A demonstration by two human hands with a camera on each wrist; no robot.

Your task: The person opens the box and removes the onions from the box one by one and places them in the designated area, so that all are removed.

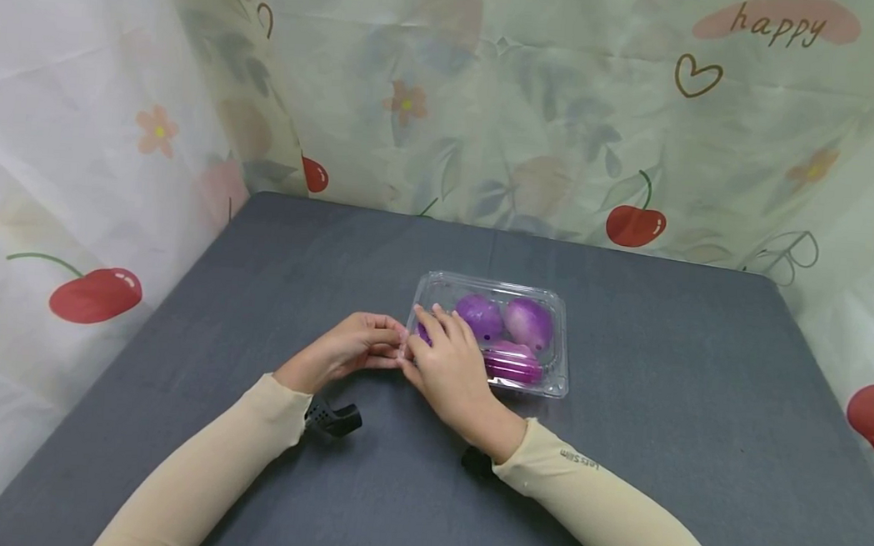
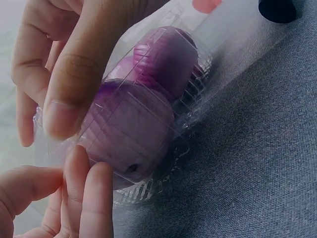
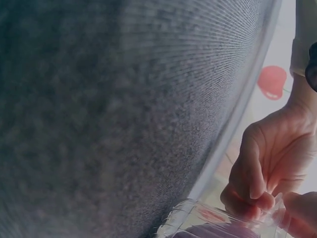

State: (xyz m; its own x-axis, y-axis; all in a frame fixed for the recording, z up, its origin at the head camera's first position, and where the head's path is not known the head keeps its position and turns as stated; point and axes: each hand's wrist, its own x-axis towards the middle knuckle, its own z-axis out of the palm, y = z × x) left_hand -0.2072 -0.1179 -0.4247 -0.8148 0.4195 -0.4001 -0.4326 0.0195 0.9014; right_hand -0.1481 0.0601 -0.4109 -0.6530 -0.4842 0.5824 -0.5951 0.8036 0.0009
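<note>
A clear plastic clamshell box (image 1: 556, 380) lies on the grey table, with several purple, onion-like rounded pieces (image 1: 528, 322) inside. At its left edge my left hand (image 1: 350, 347) pinches the thin plastic rim between thumb and fingertips. My right hand (image 1: 449, 374) lies across the box's left part, its fingers over the lid and its thumb down at the same edge, gripping it. The two hands' fingertips almost meet there. In the left wrist view, one purple piece (image 2: 131, 129) with a dark spot shows through the plastic. The right hand hides the box's near left corner.
The grey cloth-covered table (image 1: 663, 387) extends around the box. A curtain (image 1: 492, 101) printed with cherries and flowers hangs behind and at both sides. A black wrist device (image 1: 334, 419) sits under the left wrist, and another (image 1: 476, 462) under the right.
</note>
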